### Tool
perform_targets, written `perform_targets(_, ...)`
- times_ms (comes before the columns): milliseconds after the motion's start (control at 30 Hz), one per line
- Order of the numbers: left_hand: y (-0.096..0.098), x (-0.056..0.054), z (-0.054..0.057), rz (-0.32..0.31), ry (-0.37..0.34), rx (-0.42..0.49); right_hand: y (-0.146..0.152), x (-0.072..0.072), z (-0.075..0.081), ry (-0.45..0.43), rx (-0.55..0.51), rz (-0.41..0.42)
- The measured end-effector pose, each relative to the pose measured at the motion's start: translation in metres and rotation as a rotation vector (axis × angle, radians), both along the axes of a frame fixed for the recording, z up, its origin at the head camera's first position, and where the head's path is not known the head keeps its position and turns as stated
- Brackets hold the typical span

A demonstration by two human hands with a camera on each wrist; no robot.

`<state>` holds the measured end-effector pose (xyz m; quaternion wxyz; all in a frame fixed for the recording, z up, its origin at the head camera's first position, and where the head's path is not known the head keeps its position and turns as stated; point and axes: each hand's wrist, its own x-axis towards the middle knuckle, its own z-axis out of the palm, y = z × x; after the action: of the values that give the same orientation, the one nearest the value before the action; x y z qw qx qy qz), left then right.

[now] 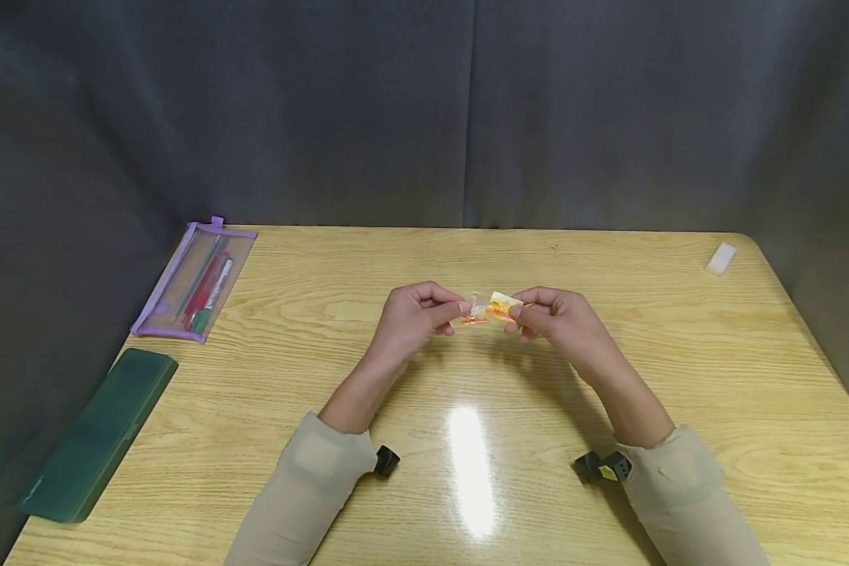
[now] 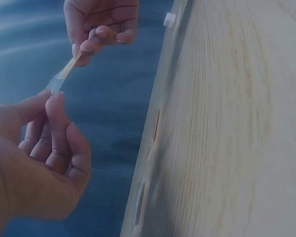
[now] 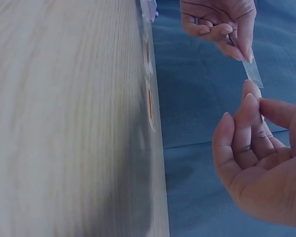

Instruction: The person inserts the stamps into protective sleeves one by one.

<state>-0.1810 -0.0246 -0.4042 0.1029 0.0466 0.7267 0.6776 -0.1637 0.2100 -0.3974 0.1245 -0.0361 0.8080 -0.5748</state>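
Between the two hands, above the middle of the table, is a small flat packet (image 1: 501,306), clear plastic toward the left and printed yellow and orange toward the right. My left hand (image 1: 412,318) pinches the clear end between thumb and forefinger. The printed end is pinched by my right hand (image 1: 564,321) in the same way. Seen edge-on in the left wrist view, the packet (image 2: 64,73) looks thin and spans the gap between the hands. In the right wrist view its clear part (image 3: 253,73) shows, and fingers hide much of the rest.
On the wooden table (image 1: 255,440), a purple-edged mesh pouch (image 1: 137,328) with several pens lies at the back left. A dark green case (image 1: 102,436) is in front of it. A small white block (image 1: 721,258) lies near the back right corner. Dark curtains (image 1: 325,118) stand behind.
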Motion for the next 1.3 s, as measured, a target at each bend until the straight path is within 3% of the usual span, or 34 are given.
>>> perform_targets(500, -0.0008, 0.0008, 0.001, 0.024, -0.014, -0.123, 0.0, 0.001, 0.001, 0.0, 0.0, 0.021)
perform_targets(733, -0.0002, 0.0015, 0.0019, -0.035, -0.007, -0.071, 0.0008, 0.0018, 0.0016, -0.003, 0.015, 0.036)
perform_targets(1100, 0.0019, 0.0006, 0.001, -0.044, 0.007, 0.028, 0.0009, 0.0009, 0.0026, -0.03, 0.041, 0.042)
perform_targets(1300, 0.0029, 0.0007, -0.0001, -0.055, -0.026, 0.054, 0.0012, 0.0012, 0.0025, -0.037, 0.044, 0.037)
